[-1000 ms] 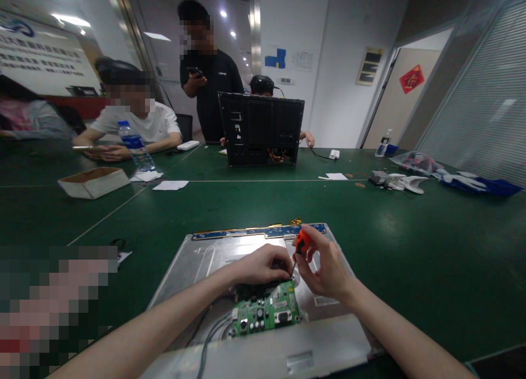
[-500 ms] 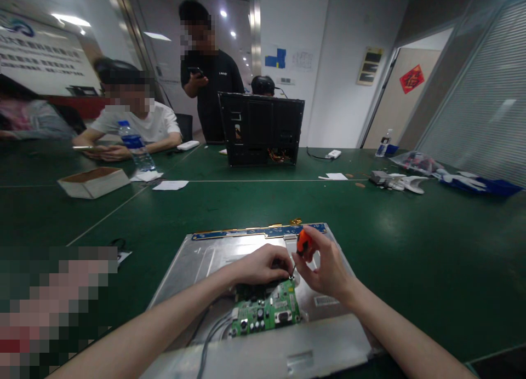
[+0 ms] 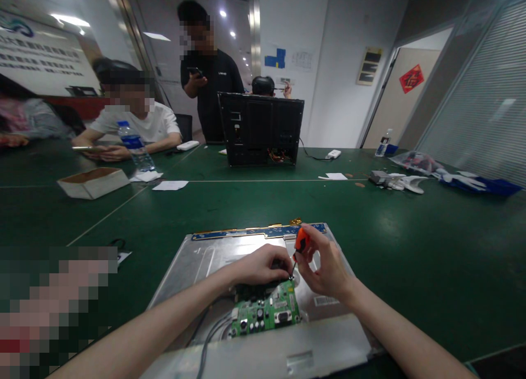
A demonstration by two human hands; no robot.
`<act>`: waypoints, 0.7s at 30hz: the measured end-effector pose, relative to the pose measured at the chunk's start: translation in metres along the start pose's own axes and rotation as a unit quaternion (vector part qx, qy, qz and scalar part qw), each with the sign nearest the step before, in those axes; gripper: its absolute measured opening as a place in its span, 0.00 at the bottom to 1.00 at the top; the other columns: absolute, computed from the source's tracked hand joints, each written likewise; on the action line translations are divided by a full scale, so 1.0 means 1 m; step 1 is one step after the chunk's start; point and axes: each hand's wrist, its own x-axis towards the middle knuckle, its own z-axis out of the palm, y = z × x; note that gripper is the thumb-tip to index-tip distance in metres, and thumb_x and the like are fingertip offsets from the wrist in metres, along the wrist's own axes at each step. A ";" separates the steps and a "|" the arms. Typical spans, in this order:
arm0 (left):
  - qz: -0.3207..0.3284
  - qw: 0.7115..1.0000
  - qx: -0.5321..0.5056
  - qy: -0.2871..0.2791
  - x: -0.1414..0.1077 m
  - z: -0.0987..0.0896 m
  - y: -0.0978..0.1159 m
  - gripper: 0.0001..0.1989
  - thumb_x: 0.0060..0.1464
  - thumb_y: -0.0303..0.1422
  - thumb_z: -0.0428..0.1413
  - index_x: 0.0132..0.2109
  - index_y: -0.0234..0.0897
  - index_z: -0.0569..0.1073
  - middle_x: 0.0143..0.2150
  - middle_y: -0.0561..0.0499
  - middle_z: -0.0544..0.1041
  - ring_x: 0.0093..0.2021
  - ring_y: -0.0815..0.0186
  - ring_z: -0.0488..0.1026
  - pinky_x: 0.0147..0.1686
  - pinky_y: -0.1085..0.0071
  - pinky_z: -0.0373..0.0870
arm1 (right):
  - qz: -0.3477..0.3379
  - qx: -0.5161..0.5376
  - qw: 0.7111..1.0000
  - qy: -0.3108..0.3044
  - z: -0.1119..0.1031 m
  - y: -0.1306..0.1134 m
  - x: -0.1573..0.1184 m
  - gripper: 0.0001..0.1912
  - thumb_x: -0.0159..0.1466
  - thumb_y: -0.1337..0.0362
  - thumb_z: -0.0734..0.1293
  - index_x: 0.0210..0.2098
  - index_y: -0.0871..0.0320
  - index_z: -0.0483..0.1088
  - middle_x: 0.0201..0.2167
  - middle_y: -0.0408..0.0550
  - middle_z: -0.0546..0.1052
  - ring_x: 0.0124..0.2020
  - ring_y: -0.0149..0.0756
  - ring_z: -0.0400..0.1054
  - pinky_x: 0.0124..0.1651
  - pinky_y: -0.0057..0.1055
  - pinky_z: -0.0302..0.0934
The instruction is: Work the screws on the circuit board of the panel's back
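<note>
A green circuit board [image 3: 267,309] lies on a silvery metal display panel [image 3: 224,253] that has a blue strip board [image 3: 255,233] along its far edge. My right hand [image 3: 326,261] grips a screwdriver [image 3: 302,240] by its orange and black handle. The thin shaft slants down, with its tip at the board's far right corner. Close beside that tip, my left hand [image 3: 267,264] has its fingers curled and pressed together over the board's far edge. What they pinch, if anything, is hidden. Grey cables [image 3: 207,335] run from the board's left side toward me.
Across the green table [image 3: 230,201] stands a black monitor housing [image 3: 261,130], with a person partly behind it. An open box [image 3: 93,183] and a water bottle [image 3: 135,146] are at the left. White and grey parts [image 3: 396,181] lie at the right. Other people are beyond the table.
The screwdriver handle has shifted slightly left and turned a little, with my right fingers moving on it. My left hand stays put. Behind the black housing, a person's hand has come up.
</note>
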 end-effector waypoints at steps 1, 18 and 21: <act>0.000 1.000 0.003 0.002 0.000 0.000 0.000 0.02 0.54 0.27 0.62 0.36 0.34 0.78 0.34 0.52 0.77 0.36 0.63 0.73 0.38 0.72 0.67 | 0.000 -0.002 1.000 0.003 0.000 0.000 0.000 0.36 0.64 0.73 0.61 0.69 0.54 0.48 0.27 0.40 0.73 0.20 0.31 0.67 0.21 0.24 0.66; -0.008 1.000 -0.005 0.003 0.000 0.001 -0.001 0.03 0.53 0.29 0.63 0.36 0.34 0.78 0.33 0.52 0.77 0.34 0.64 0.73 0.36 0.73 0.67 | -0.003 -0.007 1.000 -0.002 -0.001 -0.002 0.001 0.35 0.65 0.71 0.62 0.69 0.55 0.48 0.29 0.44 0.75 0.20 0.32 0.68 0.20 0.25 0.65; -0.005 1.000 -0.003 0.000 0.000 0.000 0.000 0.03 0.53 0.29 0.62 0.36 0.34 0.78 0.33 0.52 0.77 0.35 0.64 0.73 0.36 0.72 0.67 | 0.002 -0.005 1.000 -0.006 -0.001 -0.001 0.000 0.36 0.64 0.73 0.61 0.69 0.55 0.48 0.29 0.44 0.75 0.21 0.32 0.68 0.21 0.25 0.66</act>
